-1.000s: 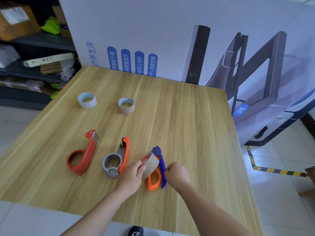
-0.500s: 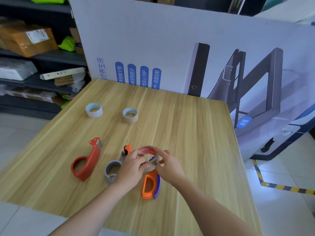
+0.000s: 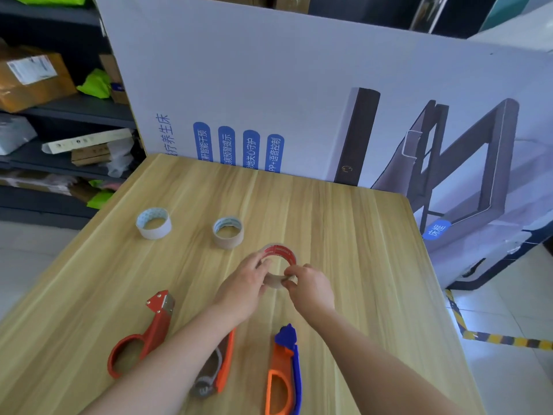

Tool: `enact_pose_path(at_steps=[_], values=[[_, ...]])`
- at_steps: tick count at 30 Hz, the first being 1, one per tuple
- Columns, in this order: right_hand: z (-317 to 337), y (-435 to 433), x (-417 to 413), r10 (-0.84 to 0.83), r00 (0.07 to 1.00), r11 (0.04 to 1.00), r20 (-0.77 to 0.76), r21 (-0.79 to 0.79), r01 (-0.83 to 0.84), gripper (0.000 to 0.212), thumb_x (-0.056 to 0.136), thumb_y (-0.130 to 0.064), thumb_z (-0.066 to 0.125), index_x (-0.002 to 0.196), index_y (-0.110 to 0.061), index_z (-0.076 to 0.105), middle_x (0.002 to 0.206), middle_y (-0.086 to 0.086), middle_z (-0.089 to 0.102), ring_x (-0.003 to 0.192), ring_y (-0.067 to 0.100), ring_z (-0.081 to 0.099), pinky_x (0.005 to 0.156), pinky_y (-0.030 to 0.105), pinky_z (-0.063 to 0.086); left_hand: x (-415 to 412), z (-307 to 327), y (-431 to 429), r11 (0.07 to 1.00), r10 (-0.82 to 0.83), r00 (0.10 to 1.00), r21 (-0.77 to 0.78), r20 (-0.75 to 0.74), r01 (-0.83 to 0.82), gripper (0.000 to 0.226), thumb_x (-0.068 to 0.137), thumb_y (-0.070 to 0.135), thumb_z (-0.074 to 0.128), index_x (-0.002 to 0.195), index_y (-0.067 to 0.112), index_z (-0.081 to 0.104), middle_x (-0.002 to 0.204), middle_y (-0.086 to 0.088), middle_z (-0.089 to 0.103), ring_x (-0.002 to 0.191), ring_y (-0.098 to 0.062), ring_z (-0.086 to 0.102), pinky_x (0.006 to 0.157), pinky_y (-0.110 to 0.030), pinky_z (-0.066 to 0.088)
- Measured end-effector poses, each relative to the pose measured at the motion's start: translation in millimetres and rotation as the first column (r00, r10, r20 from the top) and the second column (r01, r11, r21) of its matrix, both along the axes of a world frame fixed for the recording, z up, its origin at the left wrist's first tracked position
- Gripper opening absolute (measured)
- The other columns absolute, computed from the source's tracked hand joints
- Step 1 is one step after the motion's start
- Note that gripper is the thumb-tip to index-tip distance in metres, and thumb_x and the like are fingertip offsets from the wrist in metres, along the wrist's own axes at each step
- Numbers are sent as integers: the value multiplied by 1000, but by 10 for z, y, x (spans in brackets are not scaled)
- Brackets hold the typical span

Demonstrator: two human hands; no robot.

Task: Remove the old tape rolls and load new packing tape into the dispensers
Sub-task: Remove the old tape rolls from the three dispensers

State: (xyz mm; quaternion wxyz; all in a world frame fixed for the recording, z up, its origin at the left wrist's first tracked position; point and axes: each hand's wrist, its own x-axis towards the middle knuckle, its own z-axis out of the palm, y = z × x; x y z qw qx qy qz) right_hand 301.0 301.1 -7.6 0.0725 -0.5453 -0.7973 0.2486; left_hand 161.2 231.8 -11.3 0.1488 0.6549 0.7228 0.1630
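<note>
Both hands hold a thin tape roll [image 3: 279,253] with a red-printed core above the middle of the wooden table [image 3: 344,235]. My left hand [image 3: 245,283] grips its left side and my right hand [image 3: 308,286] pinches its lower right edge. Near me lie three dispensers: a red one [image 3: 143,339] at the left, a grey and orange one [image 3: 220,366] partly hidden under my left forearm, and an orange and blue one [image 3: 284,372]. A white tape roll [image 3: 153,223] and a brown tape roll [image 3: 228,232] stand farther back.
A large printed cardboard panel [image 3: 299,100] stands upright along the table's far edge. Dark shelves [image 3: 59,115] with parcels and bags fill the left. Tiled floor with a striped yellow-black strip [image 3: 502,339] lies to the right of the table.
The roll came off the orange and blue dispenser, and both hands lifted it up and away toward the middle of the table. The dispenser stays on the table.
</note>
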Motion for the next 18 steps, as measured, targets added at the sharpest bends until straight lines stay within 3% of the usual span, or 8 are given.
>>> enact_pose_path(at_steps=[3, 8, 14, 18], values=[[-139, 205, -166, -34, 995, 999, 90, -6, 34, 27, 96, -22, 55, 121, -26, 66, 114, 2, 62, 96, 24, 64, 68, 29, 49, -189, -143, 230, 986, -68, 997, -157, -33, 62, 61, 98, 12, 46, 152, 16, 18, 162, -2, 3, 149, -16, 7, 116, -28, 22], [-360, 458, -401, -71, 978, 996, 197, -38, 80, 26, 96, -20, 54, 118, -25, 67, 110, 3, 61, 93, 25, 65, 67, 30, 51, -444, -420, 596, 932, -182, 979, -333, -92, 142, 66, 99, 14, 43, 153, 17, 6, 162, -3, -6, 149, -18, -2, 118, -35, 19], [-497, 734, -566, -154, 974, 977, 167, -123, 175, 32, 96, -20, 55, 126, -22, 64, 121, 5, 66, 107, 25, 64, 82, 31, 52, -599, -590, 881, 907, -263, 951, -377, -165, 185, 71, 97, 7, 41, 153, 12, -3, 161, -4, -13, 149, -19, -5, 120, -37, 10], [-472, 885, -597, -124, 982, 964, 146, -216, 154, 50, 95, -18, 56, 144, -22, 45, 131, 6, 63, 119, 25, 60, 92, 33, 49, -672, -589, 1036, 911, -256, 953, -371, -159, 183, 79, 88, -13, 34, 153, 11, -6, 160, -2, -19, 148, -17, -9, 120, -36, 8]])
